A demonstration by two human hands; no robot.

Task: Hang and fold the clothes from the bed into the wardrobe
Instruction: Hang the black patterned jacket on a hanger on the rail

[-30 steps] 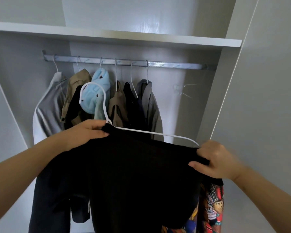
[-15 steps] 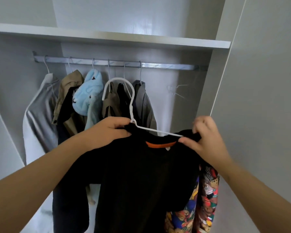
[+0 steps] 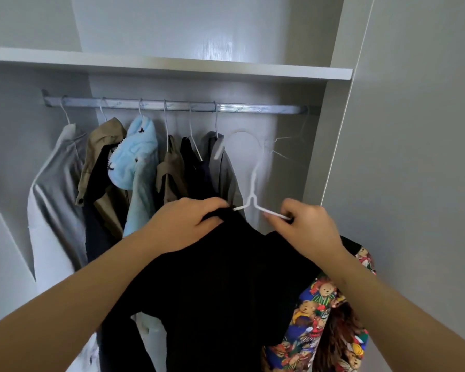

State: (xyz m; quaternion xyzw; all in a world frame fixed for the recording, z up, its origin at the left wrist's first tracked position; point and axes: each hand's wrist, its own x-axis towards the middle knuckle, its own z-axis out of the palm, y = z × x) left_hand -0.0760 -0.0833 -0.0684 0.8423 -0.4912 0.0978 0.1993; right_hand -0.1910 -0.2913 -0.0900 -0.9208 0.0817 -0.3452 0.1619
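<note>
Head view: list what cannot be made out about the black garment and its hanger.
Black garment: lower part cut off by the bottom edge; its type is unclear.
White hanger: hook motion-blurred; arm ends hidden under the left hand and the right hand.
Bear-print cloth: mostly hidden behind the garment and right arm.

Forearms (image 3: pixel 73 299), left hand (image 3: pixel 183 226) and right hand (image 3: pixel 306 229) are bare.

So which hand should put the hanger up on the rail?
Probably the right hand: it pinches the white hanger wire itself, below the bare stretch of rail. The left hand grips the black top.
</note>
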